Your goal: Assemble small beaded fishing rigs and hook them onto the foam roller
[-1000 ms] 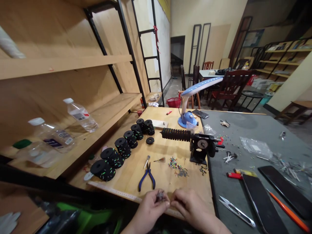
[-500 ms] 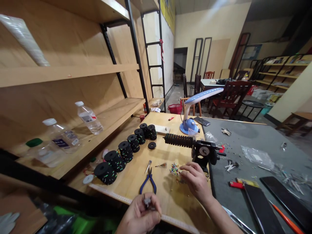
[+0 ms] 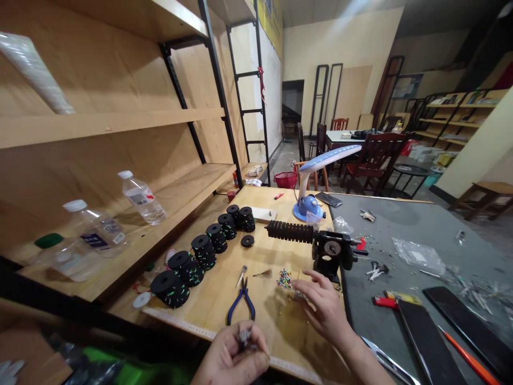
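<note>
My left hand (image 3: 234,355) is closed near the table's front edge, pinching a small dark tuft of bristly bits (image 3: 243,336) between thumb and fingers. My right hand (image 3: 323,305) reaches forward over the wooden tabletop, its fingertips curled down on a little heap of coloured beads (image 3: 285,279); whether it grips any is hidden. Blue-handled pliers (image 3: 241,299) lie between the two hands. Just beyond the right hand stands a black winding device (image 3: 331,254) with a long ribbed black roller (image 3: 289,231).
A row of black spools with green flecks (image 3: 200,256) runs along the table's left side. Water bottles (image 3: 140,197) lie on the wooden shelf at left. A blue desk lamp (image 3: 308,206), lighter (image 3: 383,302), snips (image 3: 374,347) and black strips (image 3: 435,337) lie on the grey mat at right.
My right hand left my left hand at the table's edge and reached forward to the bead heap. My left hand stayed put with the tuft. The view tilted up a little.
</note>
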A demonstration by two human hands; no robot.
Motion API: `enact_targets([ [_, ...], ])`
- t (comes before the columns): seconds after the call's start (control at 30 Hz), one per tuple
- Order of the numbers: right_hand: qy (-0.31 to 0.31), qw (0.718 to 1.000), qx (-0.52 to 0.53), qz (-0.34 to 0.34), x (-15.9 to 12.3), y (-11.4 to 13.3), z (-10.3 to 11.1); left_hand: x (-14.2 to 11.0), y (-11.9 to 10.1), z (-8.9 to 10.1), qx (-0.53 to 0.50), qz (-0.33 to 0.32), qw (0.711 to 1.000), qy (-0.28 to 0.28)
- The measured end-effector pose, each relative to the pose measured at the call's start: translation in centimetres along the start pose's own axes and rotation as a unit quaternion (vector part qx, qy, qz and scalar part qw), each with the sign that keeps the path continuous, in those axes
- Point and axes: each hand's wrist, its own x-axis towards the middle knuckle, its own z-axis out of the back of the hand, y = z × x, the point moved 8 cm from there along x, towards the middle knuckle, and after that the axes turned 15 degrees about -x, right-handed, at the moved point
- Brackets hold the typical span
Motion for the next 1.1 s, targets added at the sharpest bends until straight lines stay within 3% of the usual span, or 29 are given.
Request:
enact_targets([
  [0.1, 0.051, 0.995, 0.082, 0.000, -0.1, 2.9, 1.0, 0.3, 0.1, 0.1, 0.032, -0.017, 0.999, -0.013],
  [0.27, 0.059, 0.964, 0.257, -0.039, -0.1, 7.1, 2.1, 0.7, 0.4, 0.2, 0.052, -0.049, 0.997, -0.043],
  [0.47, 0.061, 0.968, 0.207, -0.128, -1.6, 6.5, 0.3, 2.0, 1.0, 0.6, 0.050, -0.054, 0.996, -0.049],
  [0.57, 0.078, 0.953, 0.229, -0.182, -2.7, 5.4, -0.8, 3.2, 1.6, 2.0, -0.004, -0.070, 0.994, -0.087],
  [0.63, 0.085, 0.917, 0.292, -0.258, -3.7, 4.2, -1.7, 3.8, 2.1, 3.2, -0.058, -0.084, 0.987, -0.125],
  [0.7, 0.079, 0.847, 0.387, -0.356, -5.0, 2.9, -3.0, 4.3, 2.9, 3.7, -0.082, -0.088, 0.982, -0.142],
  [0.8, 0.040, 0.727, 0.511, -0.456, -6.5, 1.7, -4.8, 4.6, 4.9, 2.2, -0.029, -0.061, 0.994, -0.086],
  [0.87, 0.008, 0.679, 0.548, -0.488, -7.2, 1.2, -5.4, 4.6, 6.5, 0.3, 0.021, -0.040, 0.999, -0.025],
  [1.0, -0.014, 0.636, 0.567, -0.524, -8.4, 1.0, -5.7, 5.0, 8.5, -2.6, 0.091, -0.059, 0.993, 0.043],
  [1.1, -0.023, 0.632, 0.572, -0.523, -8.6, 0.9, -5.4, 5.6, 8.9, -3.7, 0.113, -0.087, 0.987, 0.073],
])
